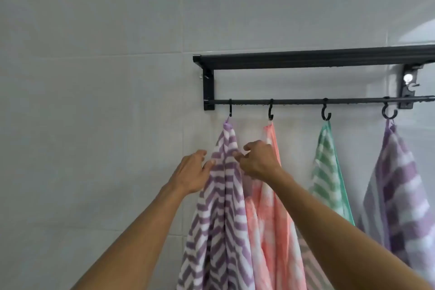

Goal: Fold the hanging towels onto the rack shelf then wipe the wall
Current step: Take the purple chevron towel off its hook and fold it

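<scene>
Four towels hang on black S-hooks from the rail (306, 102) under the black rack shelf (306, 60), all against the grey tiled wall (94, 77)

Leftmost: purple zigzag towel (221, 219), purple and white chevrons, hung by one corner from the first hook (230, 108), draping in long vertical folds and running off the bottom of the frame. Next to it, the pink towel (270, 231) on the second hook (271, 113), pale pattern, its left edge touching or overlapping the purple zigzag towel lower down. Then the green striped towel (327, 179) on the third hook (326, 114), apart from the pink one at the top. Far right, the purple striped towel (397, 195) on the fourth hook (389, 113), partly cut off by the frame edge

Your left hand (191, 173) is at the left edge of the purple zigzag towel, fingers fairly straight, thumb touching the fabric, not clamped on it. Your right hand (257, 160) is at the towel's right side, fingers curled, fingertips pinching a fold near the top; it sits in front of the pink towel

Open room: bare wall left of the rack and below its bracket (209, 92). Shelf top is seen edge-on, can't tell what's on it. Tight between the first two towels
</scene>
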Motion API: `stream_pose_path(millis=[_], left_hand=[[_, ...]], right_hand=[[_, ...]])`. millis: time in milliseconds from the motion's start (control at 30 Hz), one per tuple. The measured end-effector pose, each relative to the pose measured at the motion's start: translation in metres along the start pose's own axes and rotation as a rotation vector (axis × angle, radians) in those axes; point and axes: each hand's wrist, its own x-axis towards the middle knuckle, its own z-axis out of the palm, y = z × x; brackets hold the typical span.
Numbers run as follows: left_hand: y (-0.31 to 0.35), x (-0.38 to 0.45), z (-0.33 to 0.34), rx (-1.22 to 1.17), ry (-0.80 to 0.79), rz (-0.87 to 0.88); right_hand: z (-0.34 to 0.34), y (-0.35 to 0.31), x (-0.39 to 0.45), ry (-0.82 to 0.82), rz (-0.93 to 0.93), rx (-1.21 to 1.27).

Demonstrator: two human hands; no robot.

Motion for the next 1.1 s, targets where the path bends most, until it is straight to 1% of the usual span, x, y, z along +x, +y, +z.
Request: stream_pose_path(millis=[67,133,200,367,500,600,700,800,867,933,1000,1100], left_hand=[[0.002,0.017,0.008,-0.043,-0.004,-0.016],[0.006,0.033,0.015,-0.074,-0.002,-0.016],[0.009,0.045,0.025,-0.128,0.027,-0.005],[0.008,0.064,0.031,-0.240,0.216,0.086],[0.007,0.071,0.032,-0.336,0.387,0.159],[0.005,0.075,0.035,-0.353,0.455,0.189],[0.004,0.078,0.035,-0.359,0.521,0.177],[0.007,0.076,0.025,-0.392,0.587,0.165],[0.009,0.076,0.015,-0.397,0.601,0.156],[0.010,0.072,0.003,-0.402,0.620,0.132],[0.009,0.064,-0.012,-0.416,0.659,0.104],[0.005,0.051,-0.034,-0.423,0.712,0.068]], right_hand=[[0.006,0.003,0.013,-0.055,0.017,0.063],[0.012,0.004,0.024,-0.072,-0.013,0.068],[0.020,0.005,0.036,-0.020,-0.045,0.088],[0.027,0.008,0.058,0.154,-0.132,0.167],[0.027,0.013,0.066,0.271,-0.168,0.304],[0.026,0.016,0.067,0.292,-0.184,0.352],[0.025,0.017,0.064,0.296,-0.228,0.379],[0.028,0.013,0.059,0.192,-0.217,0.370],[0.029,0.008,0.051,0.076,-0.188,0.471],[0.032,0.003,0.042,-0.082,-0.130,0.676],[0.040,0.001,0.031,-0.263,-0.092,0.791],[0.059,0.005,0.011,-0.548,-0.102,0.795]])
